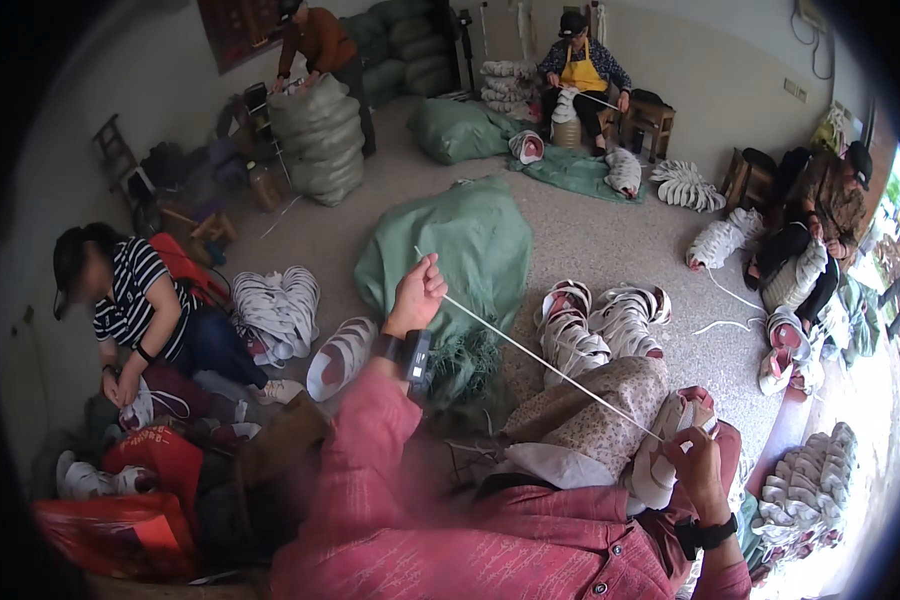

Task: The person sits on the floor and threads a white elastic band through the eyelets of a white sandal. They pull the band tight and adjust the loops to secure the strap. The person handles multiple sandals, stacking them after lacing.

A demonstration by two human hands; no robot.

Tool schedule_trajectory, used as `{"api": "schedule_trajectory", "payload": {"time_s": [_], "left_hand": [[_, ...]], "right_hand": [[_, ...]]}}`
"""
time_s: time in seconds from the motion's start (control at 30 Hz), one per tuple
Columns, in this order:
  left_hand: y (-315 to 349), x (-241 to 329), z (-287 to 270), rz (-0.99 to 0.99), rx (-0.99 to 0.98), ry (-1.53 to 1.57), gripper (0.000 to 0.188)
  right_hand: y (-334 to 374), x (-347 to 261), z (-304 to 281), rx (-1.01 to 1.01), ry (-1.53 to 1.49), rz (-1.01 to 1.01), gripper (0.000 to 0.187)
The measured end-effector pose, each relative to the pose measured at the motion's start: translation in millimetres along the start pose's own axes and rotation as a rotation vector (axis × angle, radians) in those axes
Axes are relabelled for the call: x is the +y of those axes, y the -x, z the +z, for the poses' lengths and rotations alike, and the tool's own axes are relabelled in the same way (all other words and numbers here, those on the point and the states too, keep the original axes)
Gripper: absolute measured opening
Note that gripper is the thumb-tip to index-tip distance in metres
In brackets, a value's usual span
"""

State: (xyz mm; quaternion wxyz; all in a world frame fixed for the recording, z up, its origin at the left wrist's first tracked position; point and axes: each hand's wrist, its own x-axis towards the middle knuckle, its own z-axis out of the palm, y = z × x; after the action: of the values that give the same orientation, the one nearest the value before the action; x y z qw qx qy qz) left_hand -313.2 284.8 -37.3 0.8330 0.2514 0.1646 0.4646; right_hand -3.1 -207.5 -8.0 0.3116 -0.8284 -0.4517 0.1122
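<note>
A white shoelace (540, 355) runs taut and slanting across my front. My left hand (420, 292), raised ahead of me, is closed on its upper part, with a short end sticking out above the fingers. The lace's lower end meets a white shoe (655, 470) with a reddish lining, which rests on my lap. At the shoe's upper, my right hand (696, 462) is closed, its fingertips pinching close to where the lace comes out. Flower-patterned cloth (610, 405) covers my lap beside the shoe.
Rows of stacked white shoes (573, 335) stand beyond my knees, next to a large green sack (460, 240). Another shoe stack (810, 490) lies at the lower right. A person (150, 320) works close on my left; others sit or stand farther off. Red bags (120, 530) lie lower left.
</note>
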Motion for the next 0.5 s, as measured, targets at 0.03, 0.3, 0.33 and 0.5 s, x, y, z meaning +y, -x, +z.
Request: {"api": "schedule_trajectory", "payload": {"time_s": [0.03,0.3,0.33,0.5], "left_hand": [[-10,4,-4,-0.001,0.011,0.0,0.018],[-56,-8,28,-0.017,0.221,-0.157,0.023],[-59,-5,30,-0.015,0.214,-0.19,0.024],[-59,21,35,-0.094,0.148,-0.298,0.023]], "right_hand": [[-1,5,2,-0.034,-0.065,0.056,0.021],[-7,-9,-3,-0.109,-0.135,0.168,0.02],[-6,-7,0,-0.071,-0.049,0.063,0.02],[-7,-9,9,-0.024,0.057,-0.057,0.017]]}}
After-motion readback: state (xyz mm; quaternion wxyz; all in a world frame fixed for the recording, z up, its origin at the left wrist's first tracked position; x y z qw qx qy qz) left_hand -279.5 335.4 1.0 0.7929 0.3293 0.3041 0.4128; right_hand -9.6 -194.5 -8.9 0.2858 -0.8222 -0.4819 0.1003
